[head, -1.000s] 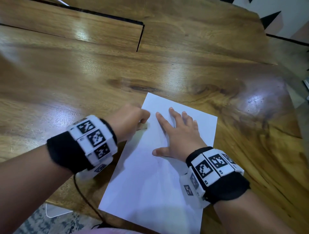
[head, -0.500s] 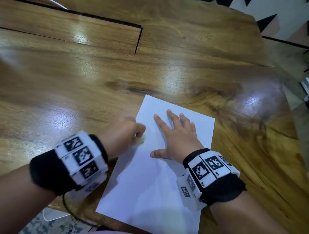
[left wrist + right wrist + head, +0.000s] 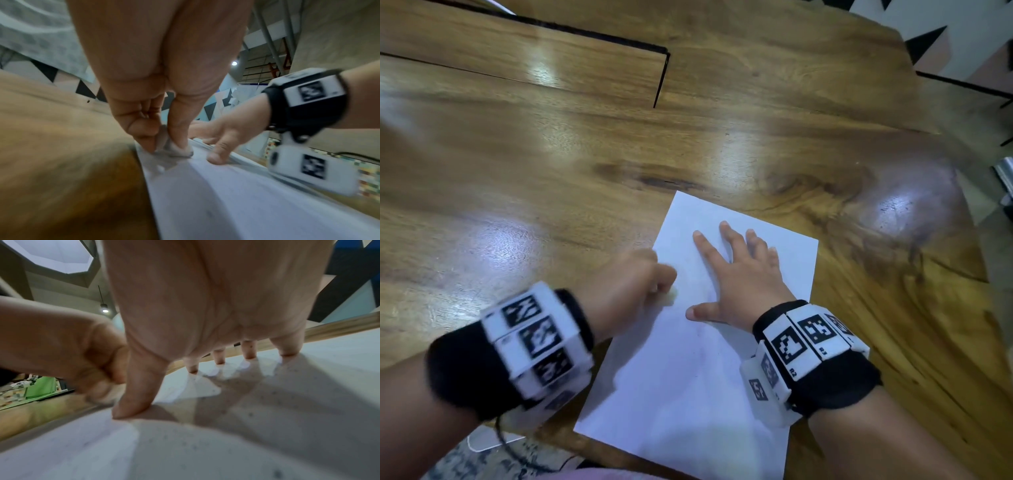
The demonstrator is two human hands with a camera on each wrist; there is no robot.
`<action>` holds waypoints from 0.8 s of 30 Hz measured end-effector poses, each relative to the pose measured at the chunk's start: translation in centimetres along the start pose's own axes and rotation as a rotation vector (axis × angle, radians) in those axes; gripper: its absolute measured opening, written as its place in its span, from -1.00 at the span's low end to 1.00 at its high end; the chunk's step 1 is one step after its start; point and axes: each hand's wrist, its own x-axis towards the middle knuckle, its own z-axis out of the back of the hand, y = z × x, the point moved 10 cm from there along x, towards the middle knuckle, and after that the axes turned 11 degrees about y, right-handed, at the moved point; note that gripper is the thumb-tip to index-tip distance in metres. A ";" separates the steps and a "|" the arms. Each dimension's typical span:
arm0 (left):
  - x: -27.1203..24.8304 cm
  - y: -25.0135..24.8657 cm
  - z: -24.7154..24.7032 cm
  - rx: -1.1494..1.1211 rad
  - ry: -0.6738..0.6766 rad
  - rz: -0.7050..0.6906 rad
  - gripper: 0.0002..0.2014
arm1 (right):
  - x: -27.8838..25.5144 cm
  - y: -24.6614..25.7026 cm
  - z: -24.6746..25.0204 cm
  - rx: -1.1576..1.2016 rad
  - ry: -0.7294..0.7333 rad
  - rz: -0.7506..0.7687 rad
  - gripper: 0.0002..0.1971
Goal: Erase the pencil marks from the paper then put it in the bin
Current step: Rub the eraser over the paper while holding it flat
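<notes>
A white sheet of paper (image 3: 688, 370) lies on the wooden table (image 3: 551, 171) near its front edge. My left hand (image 3: 633, 291) pinches a small pale eraser (image 3: 669, 297) and holds it down on the sheet's left edge; the eraser (image 3: 174, 148) shows between thumb and fingers in the left wrist view. My right hand (image 3: 743, 281) lies flat on the paper with fingers spread, pressing it down. Its fingertips (image 3: 192, 368) and thumb touch the paper (image 3: 226, 443), which carries fine dark specks. Faint pencil traces show below the right thumb. No bin is in view.
The table has a dark seam and an inset panel (image 3: 534, 65) at the back left. Its right edge (image 3: 969, 222) drops off to a patterned floor. A black cable (image 3: 510, 445) hangs below the front edge by my left wrist.
My left hand with the eraser has slid back towards me along the paper's left edge and is blurred with motion. The right hand has stayed flat on the sheet.
</notes>
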 end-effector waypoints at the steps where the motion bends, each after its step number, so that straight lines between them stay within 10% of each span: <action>1: -0.8 0.0 -0.5 -0.029 0.037 -0.009 -0.67 | 0.0 0.0 0.0 -0.001 -0.001 0.000 0.11; 24: 5.1 0.4 3.5 -0.026 0.002 0.159 -0.86 | 0.0 0.1 0.1 0.005 -0.011 0.001 0.11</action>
